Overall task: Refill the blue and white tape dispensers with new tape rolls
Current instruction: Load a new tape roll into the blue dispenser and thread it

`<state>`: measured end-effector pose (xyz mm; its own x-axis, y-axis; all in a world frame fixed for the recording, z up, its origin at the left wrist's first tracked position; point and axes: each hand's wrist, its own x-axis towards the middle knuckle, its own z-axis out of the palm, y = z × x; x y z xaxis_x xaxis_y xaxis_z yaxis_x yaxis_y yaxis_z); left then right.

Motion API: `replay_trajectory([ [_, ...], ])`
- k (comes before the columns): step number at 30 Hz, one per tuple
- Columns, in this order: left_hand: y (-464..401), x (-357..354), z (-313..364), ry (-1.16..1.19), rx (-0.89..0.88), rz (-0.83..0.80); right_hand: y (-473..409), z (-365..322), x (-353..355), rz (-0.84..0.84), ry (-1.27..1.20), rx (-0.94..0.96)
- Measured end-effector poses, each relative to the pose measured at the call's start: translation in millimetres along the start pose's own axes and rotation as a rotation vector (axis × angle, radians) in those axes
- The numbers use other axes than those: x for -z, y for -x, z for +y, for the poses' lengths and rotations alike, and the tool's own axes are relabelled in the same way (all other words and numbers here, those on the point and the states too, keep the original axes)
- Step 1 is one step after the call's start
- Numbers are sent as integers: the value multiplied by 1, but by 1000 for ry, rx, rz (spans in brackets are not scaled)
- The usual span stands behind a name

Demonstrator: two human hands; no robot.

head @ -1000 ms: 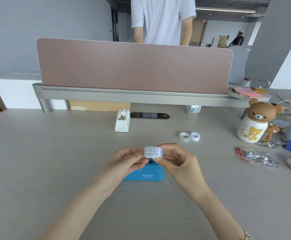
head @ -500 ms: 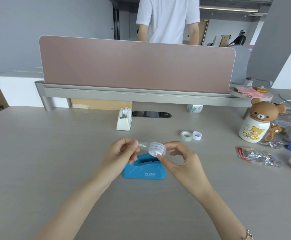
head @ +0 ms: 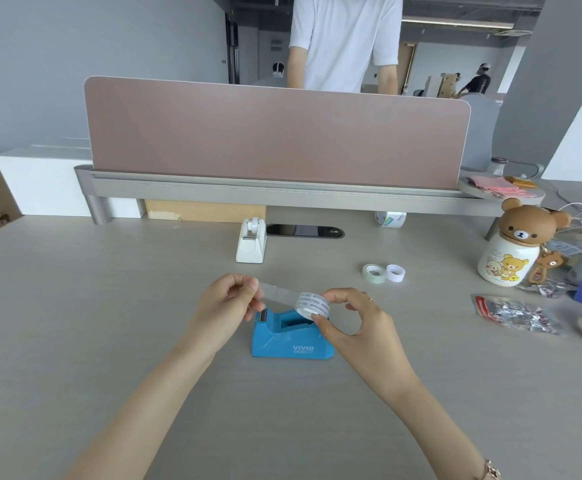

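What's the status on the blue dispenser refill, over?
Right hand grips tape roll above blue dispenser. Left hand pinches pulled-out tape end. Roll not seated. Nothing blocking.

Desk: a wide pale grey-beige desk (head: 74,323) with a faint wood grain fills the lower view.
Divider: a dusty pink panel (head: 275,133) with rounded top corners stands upright along the far edge of the desk, seated in a grey metal rail (head: 265,195) on a round leg.
Shelf: a small round grey shelf (head: 500,190) sits at the right end of the rail.
Left wall: plain light grey (head: 92,39).
Cabinet: a low white cabinet (head: 43,181) stands beyond the desk on the left.
Pillar: a broad grey pillar (head: 542,81) rises on the right.
Ceiling: dark, with a long strip light (head: 455,24) glowing far back.
Light: even and bright.
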<state>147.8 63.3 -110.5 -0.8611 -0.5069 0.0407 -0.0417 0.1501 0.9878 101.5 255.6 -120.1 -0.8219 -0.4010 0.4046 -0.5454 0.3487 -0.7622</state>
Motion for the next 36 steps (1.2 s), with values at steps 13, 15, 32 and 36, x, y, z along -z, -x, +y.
replay_trajectory([
  [13,-3,5,1,20,48,-13,-6,0,5,20,91,32],
  [15,-2,5,1,30,48,-4,-8,0,5,13,88,33],
  [32,-13,16,-10,22,178,-4,-24,20,2,-141,55,45],
  [36,-13,29,-3,160,273,-106,-26,22,3,-161,59,59],
])
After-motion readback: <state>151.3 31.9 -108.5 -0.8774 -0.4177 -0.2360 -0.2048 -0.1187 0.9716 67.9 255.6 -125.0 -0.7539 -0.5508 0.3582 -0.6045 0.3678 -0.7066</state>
